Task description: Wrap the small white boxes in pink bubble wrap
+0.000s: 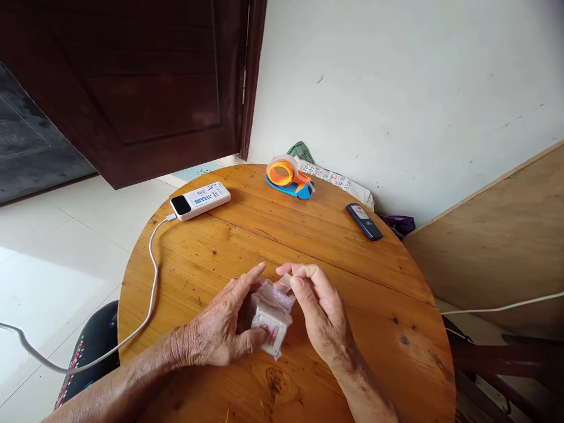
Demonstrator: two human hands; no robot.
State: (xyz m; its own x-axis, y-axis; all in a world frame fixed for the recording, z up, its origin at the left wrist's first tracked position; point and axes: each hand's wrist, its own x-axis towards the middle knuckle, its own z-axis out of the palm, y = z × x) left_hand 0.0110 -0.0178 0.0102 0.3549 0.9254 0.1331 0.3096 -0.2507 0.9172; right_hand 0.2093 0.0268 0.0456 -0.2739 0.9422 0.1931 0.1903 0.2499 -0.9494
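On the round tabletop point(211, 258), toward its near side, the left hand point(224, 329) cups a small wrapped block point(269, 320), thumb pressed against it. The right hand point(319, 311) pinches the loose film point(285, 283) at its top (probably light and slippery, so grip the firm sides).

Table point(379, 329) stands before the wall point(396, 76), with the door point(132, 88) behind it to the left and a board point(497, 247) leaning to its right. On the table, the power bank point(200, 200) lies far left, its cable point(152, 276) running off the left edge. The tape dispenser point(288, 176) is at the far edge, with the remote point(363, 221) right of it and nearer. The packet point(269, 317) lies centre front, left hand point(220, 332) clasping its left side, right hand point(321, 311) pinching its top. A bag point(341, 182) lies behind the table.
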